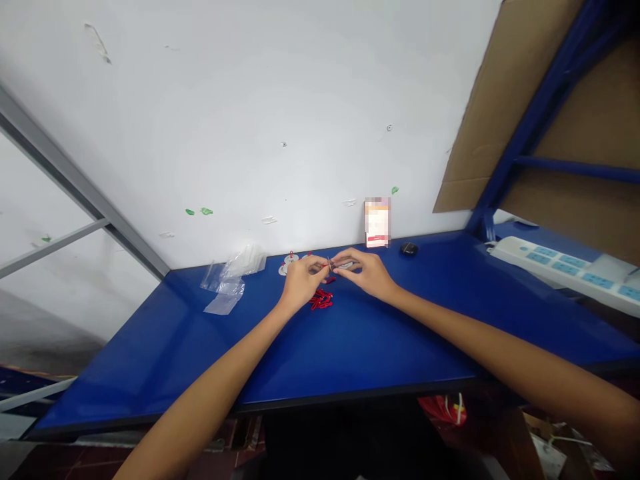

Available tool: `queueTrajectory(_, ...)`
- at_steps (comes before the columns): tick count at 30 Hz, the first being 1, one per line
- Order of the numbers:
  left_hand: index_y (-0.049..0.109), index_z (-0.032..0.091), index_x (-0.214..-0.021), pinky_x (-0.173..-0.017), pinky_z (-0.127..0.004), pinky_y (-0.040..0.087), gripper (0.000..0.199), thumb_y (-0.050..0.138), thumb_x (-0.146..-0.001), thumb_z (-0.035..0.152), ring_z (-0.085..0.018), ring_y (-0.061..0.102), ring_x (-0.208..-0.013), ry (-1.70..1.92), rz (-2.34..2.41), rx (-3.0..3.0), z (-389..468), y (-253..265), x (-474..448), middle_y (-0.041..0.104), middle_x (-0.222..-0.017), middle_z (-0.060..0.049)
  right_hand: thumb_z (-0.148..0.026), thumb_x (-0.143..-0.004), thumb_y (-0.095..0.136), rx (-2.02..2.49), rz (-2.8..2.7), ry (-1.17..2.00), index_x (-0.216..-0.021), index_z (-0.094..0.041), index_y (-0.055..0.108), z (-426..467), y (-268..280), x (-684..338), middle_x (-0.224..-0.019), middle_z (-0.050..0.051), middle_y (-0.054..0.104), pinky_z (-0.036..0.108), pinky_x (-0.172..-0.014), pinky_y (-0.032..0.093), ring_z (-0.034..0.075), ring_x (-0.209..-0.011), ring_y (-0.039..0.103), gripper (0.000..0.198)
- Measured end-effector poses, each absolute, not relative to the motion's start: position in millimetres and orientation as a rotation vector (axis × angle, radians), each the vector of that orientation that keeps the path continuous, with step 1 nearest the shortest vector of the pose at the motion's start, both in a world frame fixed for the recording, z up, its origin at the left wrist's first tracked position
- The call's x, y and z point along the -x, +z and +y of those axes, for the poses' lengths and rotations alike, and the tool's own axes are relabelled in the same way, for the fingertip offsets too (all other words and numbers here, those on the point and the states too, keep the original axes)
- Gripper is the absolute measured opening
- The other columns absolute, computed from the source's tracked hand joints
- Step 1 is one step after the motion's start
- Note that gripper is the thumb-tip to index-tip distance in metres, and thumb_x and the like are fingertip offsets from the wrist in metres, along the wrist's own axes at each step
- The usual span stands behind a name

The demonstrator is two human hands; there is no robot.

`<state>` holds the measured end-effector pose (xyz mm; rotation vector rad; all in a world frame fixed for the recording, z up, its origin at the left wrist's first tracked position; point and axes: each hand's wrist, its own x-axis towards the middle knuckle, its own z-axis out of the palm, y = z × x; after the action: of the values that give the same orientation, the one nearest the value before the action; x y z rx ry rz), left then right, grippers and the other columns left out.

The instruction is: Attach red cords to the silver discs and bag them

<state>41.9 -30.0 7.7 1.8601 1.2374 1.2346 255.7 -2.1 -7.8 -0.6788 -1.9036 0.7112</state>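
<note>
My left hand point(302, 279) and my right hand point(369, 272) meet above the far part of the blue table, both with fingers pinched. Between the fingertips is a small thin piece point(330, 264), seen nearly edge-on, with a bit of red at it; it looks like a disc with a red cord, but the fingers cover much of it. White round discs point(291, 261) with red loops lie behind my left hand, partly hidden by it. Just below the hands, a small heap of red cords point(321, 301) rests on the table.
Clear plastic bags point(231, 277) lie to the left on the blue table point(350, 353). A lit phone point(377, 223) leans against the white wall point(320, 100), with a small black case point(409, 249) nearby. A white power strip point(565, 267) is at the right, beyond a blue frame point(525, 133).
</note>
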Motion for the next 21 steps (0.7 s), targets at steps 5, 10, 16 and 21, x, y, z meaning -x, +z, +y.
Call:
queueTrajectory(5, 0.079, 0.013, -0.098, -0.070, -0.030, 0.061, 0.037, 0.087, -0.083, 0.047, -0.020, 0.073, -0.081, 1.239, 0.945, -1.417, -27.5, 2.7, -43.4, 0.077, -0.091, -0.009, -0.038, -0.097, 0.076, 0.597, -1.882, 0.637, -0.112, -0.026, 0.080, -6.6, -1.3, -255.1, -0.112, 0.006, 0.080, 0.037, -0.085, 0.070, 0.022, -0.098, 0.079, 0.020)
queueTrajectory(10, 0.080, 0.014, -0.102, -0.070, -0.027, 0.059, 0.043, 0.094, -0.076, 0.045, -0.017, 0.071, -0.082, 1.180, 0.845, -1.261, -26.8, -1.7, -42.6, 0.076, -0.096, -0.009, -0.037, -0.098, 0.077, 0.533, -1.870, 0.614, -0.110, -0.028, 0.082, -8.7, -0.1, -253.4, -0.111, 0.006, 0.079, 0.036, -0.083, 0.070, 0.022, -0.097, 0.077, 0.016)
queueTrajectory(16, 0.080, 0.014, -0.101, -0.068, -0.026, 0.058, 0.041, 0.095, -0.075, 0.042, -0.017, 0.071, -0.082, 1.191, 0.896, -1.238, -30.2, -1.9, -46.8, 0.074, -0.097, -0.009, -0.037, -0.097, 0.077, 0.561, -1.844, 0.584, -0.108, -0.028, 0.084, -10.1, -0.7, -252.6, -0.109, 0.007, 0.081, 0.036, -0.082, 0.067, 0.023, -0.097, 0.077, 0.015)
queueTrajectory(21, 0.079, 0.013, -0.099, -0.066, -0.025, 0.056, 0.042, 0.095, -0.073, 0.041, -0.016, 0.068, -0.080, 1.165, 0.876, -1.167, -33.1, -2.0, -51.7, 0.071, -0.094, -0.008, -0.036, -0.099, 0.076, 0.523, -1.895, 0.537, -0.110, -0.028, 0.084, -8.5, 0.9, -255.4, -0.110, 0.006, 0.081, 0.035, -0.080, 0.066, 0.023, -0.098, 0.077, 0.015)
